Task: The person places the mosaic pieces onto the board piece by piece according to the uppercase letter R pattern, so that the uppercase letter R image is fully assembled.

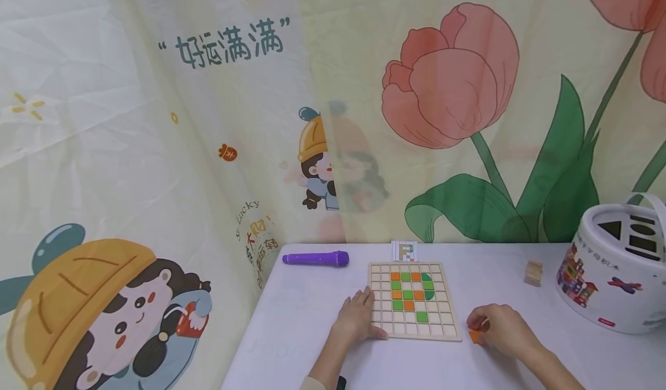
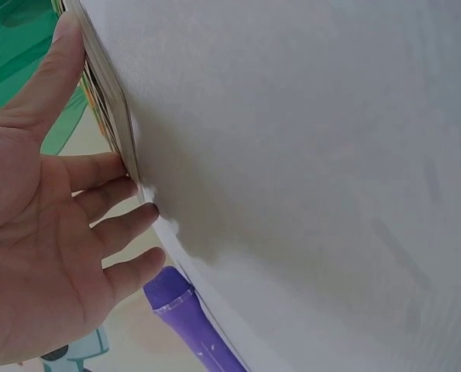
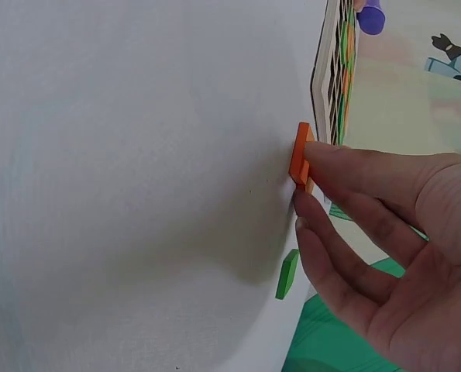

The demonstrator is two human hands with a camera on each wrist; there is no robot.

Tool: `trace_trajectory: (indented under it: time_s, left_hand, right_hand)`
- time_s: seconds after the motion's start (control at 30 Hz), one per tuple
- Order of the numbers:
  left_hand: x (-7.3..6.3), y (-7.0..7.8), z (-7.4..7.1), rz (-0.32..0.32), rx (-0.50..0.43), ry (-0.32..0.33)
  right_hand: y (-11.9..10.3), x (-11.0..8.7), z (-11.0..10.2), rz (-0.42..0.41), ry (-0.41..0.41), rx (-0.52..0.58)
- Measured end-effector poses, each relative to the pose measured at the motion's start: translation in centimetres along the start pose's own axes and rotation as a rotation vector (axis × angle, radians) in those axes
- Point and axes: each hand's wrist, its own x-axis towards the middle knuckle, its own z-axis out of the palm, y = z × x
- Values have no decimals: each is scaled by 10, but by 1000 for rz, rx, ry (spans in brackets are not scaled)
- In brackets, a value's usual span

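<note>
A wooden grid board [image 1: 382,314] lies on the white table, with orange and green square tiles and green curved pieces set in several cells. My left hand [image 1: 356,318] rests at its left side. In the left wrist view those fingers are spread, fingertips and thumb against the board's edge. My right hand [image 1: 502,329] is just right of the board and pinches an orange tile [image 3: 300,155] between thumb and fingers. Below that hand in the right wrist view, a green tile [image 3: 287,274] lies on the table; the hand hides it in the head view.
A small pattern card [image 1: 404,251] lies behind the board. To the left is a purple toy microphone [image 1: 315,259]. Small wooden blocks [image 1: 533,273] sit at the right, beside a white lidded bucket [image 1: 598,274] with shaped holes. Printed curtains hang behind the table.
</note>
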Motion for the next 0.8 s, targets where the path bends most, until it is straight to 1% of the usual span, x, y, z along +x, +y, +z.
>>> trace_trajectory:
  time_s: [0.23, 0.47, 0.53, 0.7, 0.8]
  left_hand:
    - [-1, 0, -2, -4, 0, -2]
    - [1, -1, -3, -8, -19, 11]
    - [1, -2, -3, -10, -25, 10]
    - [1, -1, 0, -8, -27, 0]
    - [2, -1, 1, -6, -22, -5]
  right_hand:
    - [-4, -2, 1, -26, -7, 25]
    - [-4, -1, 7, -56, 59, -22]
    - [-3, -1, 7, -58, 64, -4]
    - [-2, 2, 4, -62, 46, 84]
    - [-2, 3, 2, -95, 58, 103]
